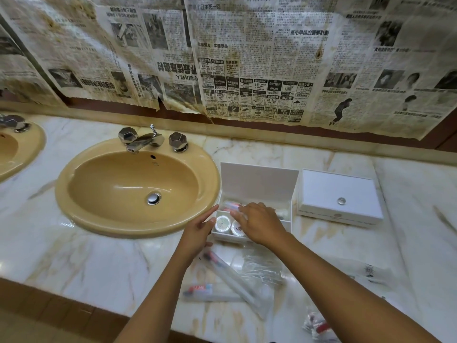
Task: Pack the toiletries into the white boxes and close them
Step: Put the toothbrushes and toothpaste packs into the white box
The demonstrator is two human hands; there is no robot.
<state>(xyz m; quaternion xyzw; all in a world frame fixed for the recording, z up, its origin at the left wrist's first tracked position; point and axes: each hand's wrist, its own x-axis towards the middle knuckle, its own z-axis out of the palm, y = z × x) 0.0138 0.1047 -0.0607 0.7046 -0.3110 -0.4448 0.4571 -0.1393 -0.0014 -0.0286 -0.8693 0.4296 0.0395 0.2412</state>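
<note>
Steadying fell to the left hand (pixel 197 231), spread against the open white box (pixel 257 184) beside the sink (pixel 74 209), while the right hand (pixel 259 222), fingers extended, seated packets inside; wrapped toiletries (pixel 230 276) waited nearer.

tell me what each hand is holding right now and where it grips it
The left hand rests open against the open white box's left wall, gripping nothing. The right hand hovers over the box; whether it pinches anything cannot be told.

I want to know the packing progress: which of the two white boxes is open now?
The left white box, next to the sink, is open: its lid stands upright and both hands are at it. The right white box has its lid down.
</note>
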